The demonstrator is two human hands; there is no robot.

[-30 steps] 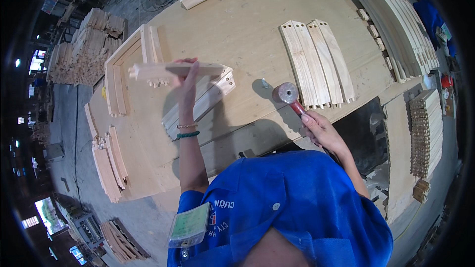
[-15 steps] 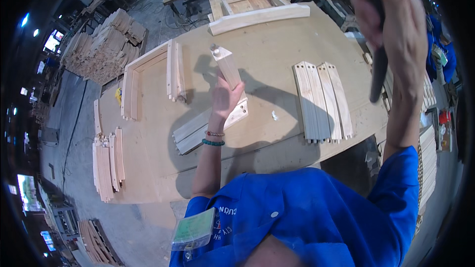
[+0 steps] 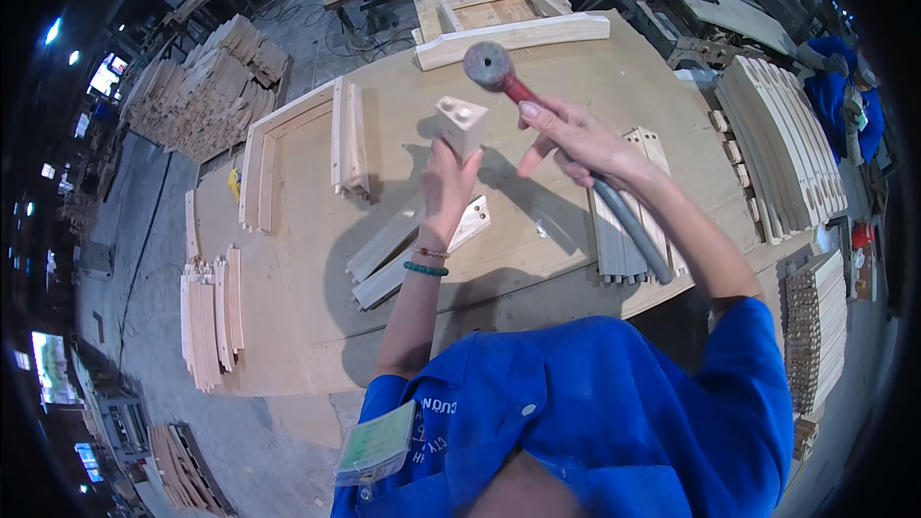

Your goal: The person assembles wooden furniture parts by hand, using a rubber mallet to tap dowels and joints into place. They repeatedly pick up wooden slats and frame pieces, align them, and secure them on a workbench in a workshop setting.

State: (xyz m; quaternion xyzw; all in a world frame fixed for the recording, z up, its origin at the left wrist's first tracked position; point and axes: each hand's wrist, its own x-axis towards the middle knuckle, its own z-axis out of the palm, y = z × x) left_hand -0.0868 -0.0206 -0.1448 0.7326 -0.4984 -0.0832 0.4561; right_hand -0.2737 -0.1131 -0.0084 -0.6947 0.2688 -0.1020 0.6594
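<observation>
Left hand (image 3: 449,187) holds block (image 3: 461,125); right hand (image 3: 574,139) mallet (image 3: 499,72).

The wooden block (image 3: 462,125) is a pale, squared length of timber held upright in the left hand (image 3: 449,182) above the bench (image 3: 288,326), its top end face turned toward the camera and showing two small drilled holes. The mallet (image 3: 566,158) is gripped in the right hand (image 3: 576,139), its round dark-grey head with a red collar raised just above and beside the block's top, its grey handle slanting down to the right.
</observation>
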